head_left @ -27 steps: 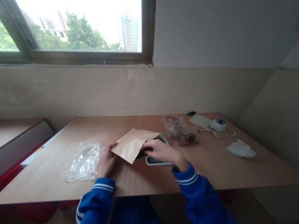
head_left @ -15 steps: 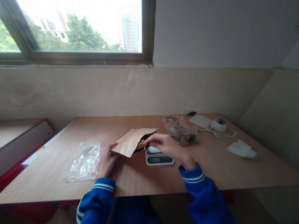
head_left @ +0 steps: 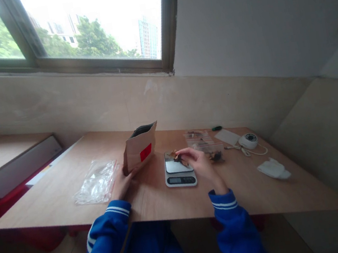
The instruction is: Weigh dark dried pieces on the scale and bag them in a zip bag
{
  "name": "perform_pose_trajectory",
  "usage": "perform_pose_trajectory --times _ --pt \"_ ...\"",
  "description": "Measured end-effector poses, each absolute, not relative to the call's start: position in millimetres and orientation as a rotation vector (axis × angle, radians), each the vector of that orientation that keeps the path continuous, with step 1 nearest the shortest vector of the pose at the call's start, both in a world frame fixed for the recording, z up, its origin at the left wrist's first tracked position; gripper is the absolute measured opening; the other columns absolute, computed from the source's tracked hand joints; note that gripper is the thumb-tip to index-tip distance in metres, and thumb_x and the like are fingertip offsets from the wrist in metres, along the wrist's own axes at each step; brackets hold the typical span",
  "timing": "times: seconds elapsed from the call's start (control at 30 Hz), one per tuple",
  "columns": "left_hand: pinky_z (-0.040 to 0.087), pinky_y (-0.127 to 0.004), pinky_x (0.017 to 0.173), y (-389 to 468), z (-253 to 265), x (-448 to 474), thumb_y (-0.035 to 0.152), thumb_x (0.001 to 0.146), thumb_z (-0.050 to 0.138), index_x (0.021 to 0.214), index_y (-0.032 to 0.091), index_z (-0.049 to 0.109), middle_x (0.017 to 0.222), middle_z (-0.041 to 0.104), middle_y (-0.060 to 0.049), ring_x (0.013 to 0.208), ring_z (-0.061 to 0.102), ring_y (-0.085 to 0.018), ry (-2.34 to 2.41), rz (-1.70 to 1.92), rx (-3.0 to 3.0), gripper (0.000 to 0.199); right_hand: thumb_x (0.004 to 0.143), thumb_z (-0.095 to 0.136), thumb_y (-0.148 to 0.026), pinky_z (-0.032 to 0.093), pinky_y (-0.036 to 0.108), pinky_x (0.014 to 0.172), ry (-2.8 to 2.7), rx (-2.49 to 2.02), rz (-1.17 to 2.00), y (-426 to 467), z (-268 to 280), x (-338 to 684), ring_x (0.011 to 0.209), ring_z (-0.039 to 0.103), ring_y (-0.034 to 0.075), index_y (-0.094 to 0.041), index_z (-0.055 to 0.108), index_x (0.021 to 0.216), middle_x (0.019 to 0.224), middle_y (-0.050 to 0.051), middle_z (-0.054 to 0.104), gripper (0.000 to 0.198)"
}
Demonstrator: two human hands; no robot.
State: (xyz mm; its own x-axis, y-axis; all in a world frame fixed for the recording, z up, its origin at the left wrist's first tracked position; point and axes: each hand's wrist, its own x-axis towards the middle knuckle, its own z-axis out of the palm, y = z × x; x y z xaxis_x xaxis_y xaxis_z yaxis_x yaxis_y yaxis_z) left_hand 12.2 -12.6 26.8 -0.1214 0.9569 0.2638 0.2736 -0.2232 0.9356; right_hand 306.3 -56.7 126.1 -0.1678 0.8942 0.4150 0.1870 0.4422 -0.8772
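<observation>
My left hand (head_left: 124, 181) grips the lower left of a brown paper pouch (head_left: 134, 152) with a red label. The pouch stands nearly upright, its dark-lined mouth open at the top. In the fingers of my right hand (head_left: 198, 163) are dried brown pieces (head_left: 178, 158), some pale and some dark; their exact kind is not clear. They are just over the shiny plate of a white digital kitchen scale (head_left: 181, 181), and I cannot tell whether they touch it. The reading on its display is too small to make out.
Clear plastic zip bags (head_left: 96, 183) lie left of my left hand. Behind my right hand are zip bags with dark dried pieces (head_left: 215, 156). Further right are a white round device (head_left: 248, 141) with a cord, a white card (head_left: 227, 137) and a crumpled white cloth or tissue (head_left: 273, 168).
The paper pouch has tipped from lying tilted over the scale to upright on the left. My right hand has come out of its mouth with dried pieces and moved over the scale.
</observation>
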Motion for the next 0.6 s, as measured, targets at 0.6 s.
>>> perform_pose_trajectory --times 0.6 --pt "0.053 -0.044 0.086 -6.5 14.1 4.5 0.051 0.072 0.066 0.115 0.016 0.059 0.108 0.067 -0.011 0.101 0.064 -0.030 1.473 1.333 1.523 0.056 0.085 0.050 -0.011 0.045 0.047 0.094 -1.844 -1.333 0.141 -42.5 32.2 304.4 0.106 0.053 0.028 -0.021 0.074 0.095 0.108 0.013 0.062 0.028"
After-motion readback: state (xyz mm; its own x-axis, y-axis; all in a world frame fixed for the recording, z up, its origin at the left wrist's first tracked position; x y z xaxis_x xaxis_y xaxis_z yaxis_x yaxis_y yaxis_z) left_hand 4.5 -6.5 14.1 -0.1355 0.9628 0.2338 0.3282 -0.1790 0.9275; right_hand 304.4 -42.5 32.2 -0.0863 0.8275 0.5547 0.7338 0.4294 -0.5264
